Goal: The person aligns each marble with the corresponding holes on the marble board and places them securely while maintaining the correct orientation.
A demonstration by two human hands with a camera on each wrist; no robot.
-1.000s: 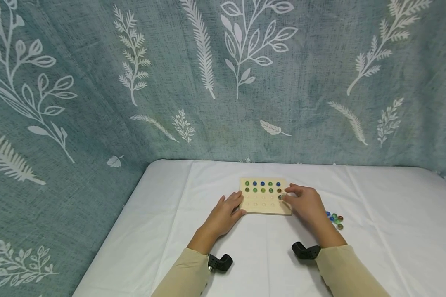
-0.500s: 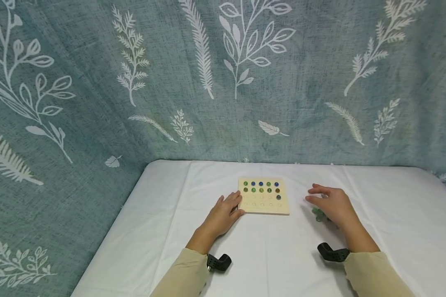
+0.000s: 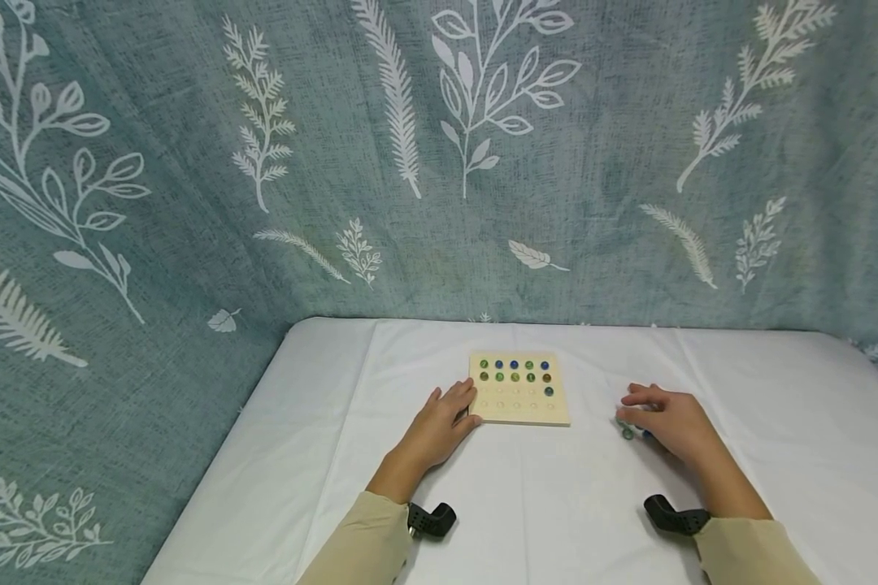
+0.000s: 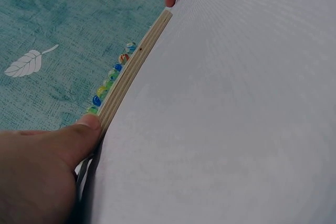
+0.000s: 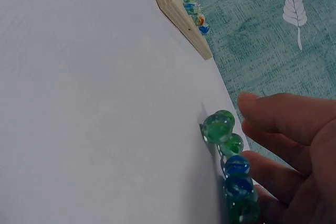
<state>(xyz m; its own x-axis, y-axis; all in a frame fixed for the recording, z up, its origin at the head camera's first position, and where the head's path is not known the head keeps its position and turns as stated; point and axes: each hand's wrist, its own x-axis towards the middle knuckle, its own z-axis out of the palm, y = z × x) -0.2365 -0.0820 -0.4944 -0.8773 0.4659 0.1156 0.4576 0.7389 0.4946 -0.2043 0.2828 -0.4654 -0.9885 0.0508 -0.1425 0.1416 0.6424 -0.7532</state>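
My left hand (image 3: 436, 425) rests at the left edge of a pale wooden board (image 3: 508, 413), fingers on its rim and thumb (image 4: 90, 121) at the near corner. Glass marbles (image 3: 515, 377) in green, blue and brown fill the board's two back rows. One dark green marble (image 3: 549, 392) sits at the right end of the third row. My right hand (image 3: 671, 421) is low over a loose cluster of marbles right of the board, fingers bent beside them. Green marbles (image 5: 217, 128) and blue marbles (image 5: 239, 185) show by its fingertips; none is visibly gripped. The hand hides part of the cluster.
A white cloth (image 3: 410, 357) covers the table. Behind it and to the left hangs a blue-green curtain (image 3: 439, 244) with white leaf prints. Black wrist devices (image 3: 432, 520) sit at both sleeve cuffs.
My right hand has left the marble at the board's third row, moved right, then lowered to the loose marbles. My left hand stays on the board.
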